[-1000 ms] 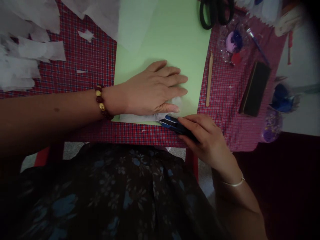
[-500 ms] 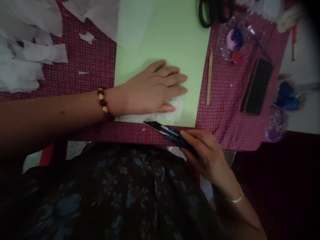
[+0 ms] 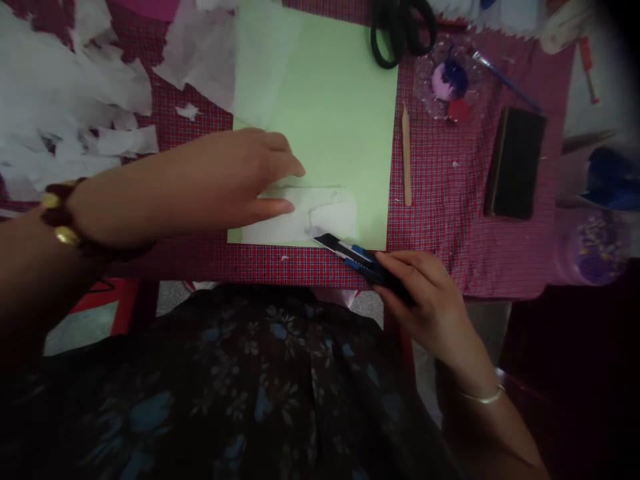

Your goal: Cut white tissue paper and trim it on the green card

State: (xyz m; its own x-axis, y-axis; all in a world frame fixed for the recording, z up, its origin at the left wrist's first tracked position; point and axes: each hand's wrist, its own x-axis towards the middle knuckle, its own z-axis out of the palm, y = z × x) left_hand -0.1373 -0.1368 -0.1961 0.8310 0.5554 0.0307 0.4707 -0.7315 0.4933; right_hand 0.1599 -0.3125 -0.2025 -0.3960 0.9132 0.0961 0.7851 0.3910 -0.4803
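Note:
My right hand (image 3: 425,300) is closed round the dark handle of a utility knife (image 3: 357,259), which has blue parts and a black blade. The blade's tip points left and lies at the lower edge of a white paper strip (image 3: 280,223). That strip rests on a large light green sheet (image 3: 340,120) near the table's front edge. Over the strip's left part is my left hand (image 3: 250,177), thumb and fingers apart, holding nothing. Whether its fingertips touch the paper I cannot tell.
Torn white paper (image 3: 55,100) heaps up at the left. Black-handled scissors (image 3: 400,33) lie on the sheet's far right corner. To the right are a pointed wooden stick (image 3: 407,160), a plastic dish with paint (image 3: 453,83), a paintbrush (image 3: 507,80) and a dark phone-like rectangle (image 3: 517,163).
My left hand has drawn back leftward from lying flat, uncovering the white strip. The knife in my right hand has moved slightly right. The view has shifted a little.

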